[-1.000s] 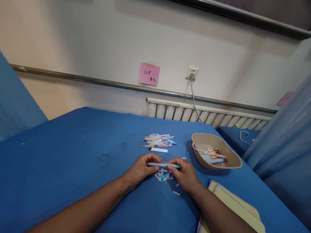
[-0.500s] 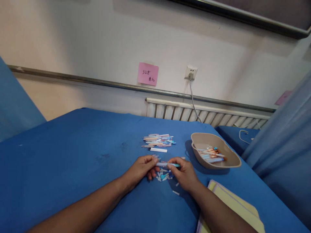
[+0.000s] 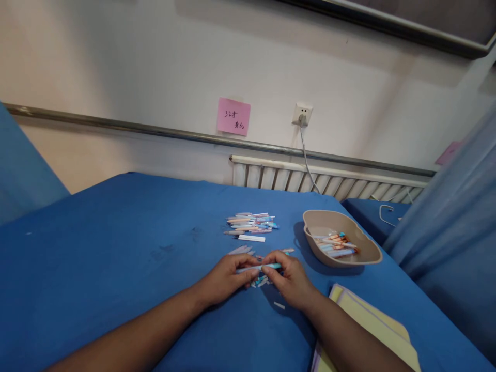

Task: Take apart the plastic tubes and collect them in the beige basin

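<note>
Between my two hands lies a light-blue pen (image 3: pixel 273 266), held level. My left hand (image 3: pixel 231 277) is closed around its pale left part, and my right hand (image 3: pixel 289 276) pinches the teal right end. Beneath and behind the fingers are small white and teal pen pieces (image 3: pixel 262 281), partly hidden by the hands. A few pale pen barrels (image 3: pixel 242 250) show just past my left hand. Farther back sits a pile of pens and pen parts (image 3: pixel 251 222), with white tubes (image 3: pixel 251 238) along its near side.
A beige basin (image 3: pixel 372 253) with several orange and blue pens (image 3: pixel 339 247) stands to the right. Yellow sheets or cloths (image 3: pixel 372 325) lie under my right forearm. A loose white piece (image 3: pixel 279 305) rests on the blue table cover (image 3: pixel 116 248). A radiator (image 3: pixel 282 178) lines the wall behind.
My left hand has slid right along the pen, its fingers now wrapped over more of it. Both hands are closer together, and the pen has shifted slightly left.
</note>
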The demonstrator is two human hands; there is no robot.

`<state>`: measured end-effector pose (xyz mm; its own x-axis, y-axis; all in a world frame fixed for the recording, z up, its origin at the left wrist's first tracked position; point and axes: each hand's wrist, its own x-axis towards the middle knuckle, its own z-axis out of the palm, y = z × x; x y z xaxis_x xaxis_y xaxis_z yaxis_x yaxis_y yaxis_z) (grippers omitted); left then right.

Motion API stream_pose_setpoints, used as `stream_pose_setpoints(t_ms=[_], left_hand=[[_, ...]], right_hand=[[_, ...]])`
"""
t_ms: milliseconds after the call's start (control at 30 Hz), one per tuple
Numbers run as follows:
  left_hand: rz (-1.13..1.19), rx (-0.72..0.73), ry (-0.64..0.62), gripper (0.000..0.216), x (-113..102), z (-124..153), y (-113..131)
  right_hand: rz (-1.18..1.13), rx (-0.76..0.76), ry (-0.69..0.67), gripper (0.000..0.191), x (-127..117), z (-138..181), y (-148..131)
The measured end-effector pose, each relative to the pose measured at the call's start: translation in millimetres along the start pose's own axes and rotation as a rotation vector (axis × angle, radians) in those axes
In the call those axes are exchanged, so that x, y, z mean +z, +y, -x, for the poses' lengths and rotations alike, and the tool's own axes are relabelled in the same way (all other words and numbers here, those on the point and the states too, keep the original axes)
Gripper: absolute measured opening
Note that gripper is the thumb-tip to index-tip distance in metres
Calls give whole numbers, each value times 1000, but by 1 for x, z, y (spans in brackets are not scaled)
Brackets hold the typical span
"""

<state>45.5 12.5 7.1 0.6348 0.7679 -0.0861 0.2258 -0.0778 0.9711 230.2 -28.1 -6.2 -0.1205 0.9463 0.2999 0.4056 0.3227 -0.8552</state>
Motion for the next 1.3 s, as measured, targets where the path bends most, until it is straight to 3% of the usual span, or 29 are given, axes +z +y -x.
stream_pose_setpoints(t_ms=[167, 300, 367, 433, 500, 633, 933, 1167, 1300], left_hand=[[-75, 64, -67, 21, 0, 3, 1], [119, 33, 15, 25, -6, -4, -5], [211, 34, 80, 27, -9, -8, -9], [270, 39, 129, 27, -11, -10, -11], [316, 40, 142, 26, -12, -11, -13], [394, 31, 106, 24, -12, -11, -15], [431, -20, 96, 25, -9, -9, -12], [366, 42, 93, 21, -11, -9, -16], [329, 30, 103, 23, -12, -9, -15]], right_hand=[[-164, 67, -5, 24, -1, 0, 3], [-298, 132, 172, 33, -5, -8, 14], [-247, 150, 201, 28, -6, -9, 17], [-76, 77, 119, 18, -5, -8, 17], [118, -76, -48, 12, -3, -4, 13], [368, -266, -292, 23, 1, 5, 2], [591, -211, -357, 13, 0, 6, -12], [478, -192, -311, 15, 0, 6, -7], [203, -82, -113, 10, 4, 2, 3]])
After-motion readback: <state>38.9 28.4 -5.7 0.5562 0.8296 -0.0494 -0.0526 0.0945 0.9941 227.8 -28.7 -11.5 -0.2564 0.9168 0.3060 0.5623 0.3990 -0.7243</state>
